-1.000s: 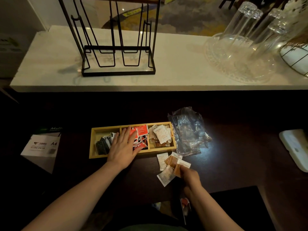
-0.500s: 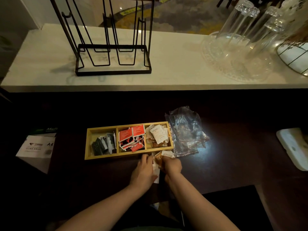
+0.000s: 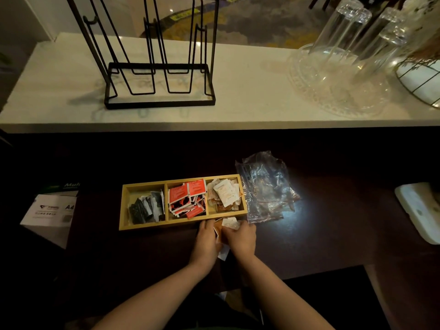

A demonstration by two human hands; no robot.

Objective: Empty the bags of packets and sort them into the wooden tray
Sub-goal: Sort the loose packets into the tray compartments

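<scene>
A wooden tray (image 3: 145, 226) with three compartments lies on the dark table. Its left compartment holds black and grey packets (image 3: 145, 207), the middle one red packets (image 3: 187, 197), the right one white and brown packets (image 3: 225, 195). Just in front of the tray's right end, my left hand (image 3: 206, 241) and my right hand (image 3: 241, 238) close in from both sides on a small bunch of white and brown packets (image 3: 229, 223). One white packet (image 3: 223, 253) pokes out below between my wrists. Crumpled clear plastic bags (image 3: 266, 186) lie right of the tray.
A white counter (image 3: 238, 91) runs behind the table, carrying a black wire rack (image 3: 159, 67), upturned glasses on a glass dish (image 3: 338, 75) and a wire basket (image 3: 421, 84). An A4 paper box (image 3: 50, 213) sits at the left, a white object (image 3: 419, 210) at the right table edge.
My left hand left the tray and came down beside my right hand. Both hands gathered the loose packets together and shifted them up toward the tray's right front edge.
</scene>
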